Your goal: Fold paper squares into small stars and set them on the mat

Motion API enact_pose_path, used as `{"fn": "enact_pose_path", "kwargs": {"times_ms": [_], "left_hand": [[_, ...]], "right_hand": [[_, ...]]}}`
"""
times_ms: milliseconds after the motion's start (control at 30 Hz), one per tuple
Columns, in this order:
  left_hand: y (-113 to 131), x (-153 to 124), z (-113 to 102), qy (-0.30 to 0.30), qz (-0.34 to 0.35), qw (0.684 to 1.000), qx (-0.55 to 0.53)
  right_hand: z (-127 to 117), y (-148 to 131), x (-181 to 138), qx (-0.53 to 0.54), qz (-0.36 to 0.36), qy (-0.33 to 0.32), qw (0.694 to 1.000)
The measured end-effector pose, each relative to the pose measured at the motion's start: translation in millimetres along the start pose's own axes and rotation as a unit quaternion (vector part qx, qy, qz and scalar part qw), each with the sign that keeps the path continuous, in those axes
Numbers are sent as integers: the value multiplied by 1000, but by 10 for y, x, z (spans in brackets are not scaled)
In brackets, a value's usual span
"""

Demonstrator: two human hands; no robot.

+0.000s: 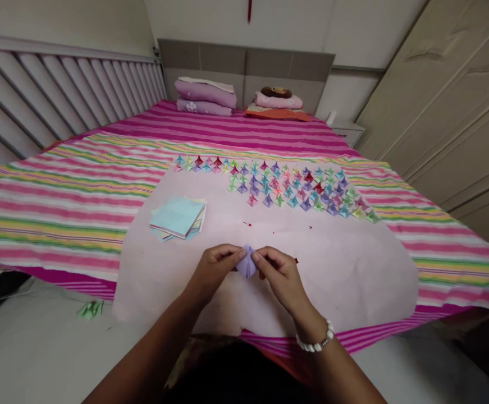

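Note:
A small folded piece of purple origami paper [248, 266] is held up between both hands, low in the middle of the head view. My left hand [218, 268] pinches its left side with thumb and fingers. From the other side my right hand [280, 275] grips it the same way, a white beaded bracelet on the wrist. Beyond the hands to the left lies a stack of square coloured paper [178, 216], light blue on top. Rows of small folded paper pieces [286, 188] in many colours stand along the far side of the pale sheet.
The pale sheet [155, 280] lies on a bed with a striped cover [80, 213]. Tiny red scraps [248, 224] dot the sheet. A green folded paper [90, 309] is on the floor at left. Folded bedding [205, 96] sits by the headboard [244, 70].

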State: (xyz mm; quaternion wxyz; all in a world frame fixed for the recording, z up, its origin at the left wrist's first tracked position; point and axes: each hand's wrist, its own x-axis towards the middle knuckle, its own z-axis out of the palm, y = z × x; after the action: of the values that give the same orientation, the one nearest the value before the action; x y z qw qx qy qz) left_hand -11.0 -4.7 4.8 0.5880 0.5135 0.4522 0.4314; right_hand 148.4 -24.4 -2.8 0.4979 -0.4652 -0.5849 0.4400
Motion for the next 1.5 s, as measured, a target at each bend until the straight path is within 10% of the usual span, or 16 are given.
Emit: {"fn": "enact_pose_path", "kwargs": {"times_ms": [633, 1500], "left_hand": [[-67, 27, 5, -25, 62, 998, 7], [-212, -4, 171, -25, -86, 985, -144]], "right_hand": [[47, 40, 94, 24, 3, -1, 1000], [168, 125, 152, 94, 15, 182, 979]]}}
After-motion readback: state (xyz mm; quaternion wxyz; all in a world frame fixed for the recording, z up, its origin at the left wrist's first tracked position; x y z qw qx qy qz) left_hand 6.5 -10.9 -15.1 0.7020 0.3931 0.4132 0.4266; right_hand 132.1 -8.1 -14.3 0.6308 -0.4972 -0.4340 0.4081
